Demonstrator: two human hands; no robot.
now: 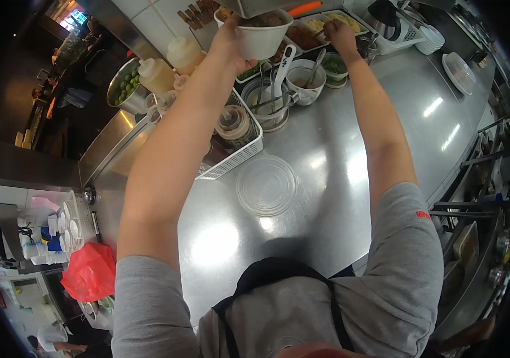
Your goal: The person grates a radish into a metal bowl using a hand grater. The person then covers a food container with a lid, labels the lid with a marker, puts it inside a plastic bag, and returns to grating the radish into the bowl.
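At the top, my left hand [229, 45] grips a white bowl [259, 40] by its side, with brownish food inside. Further right, my right hand [341, 39] is closed over the trays at the back; a thin utensil seems to stick out from it, too small to make out. Just beneath that hand lies a tray of pale yellow shreds [350, 22], beside a tray of reddish-brown food [303, 37]. Closer to me stand a bowl with a white ladle [282, 68], a white bowl with a spoon [306, 80] and a tub of chopped greens [334, 64].
A clear round lid [267, 185] lies on the steel counter [326, 209]. White basket [237, 158] with jars, squeeze bottles [155, 76] and a pot of green limes [126, 86] stand left. A kettle [383, 17] and stacked white bowls [430, 39] are back right.
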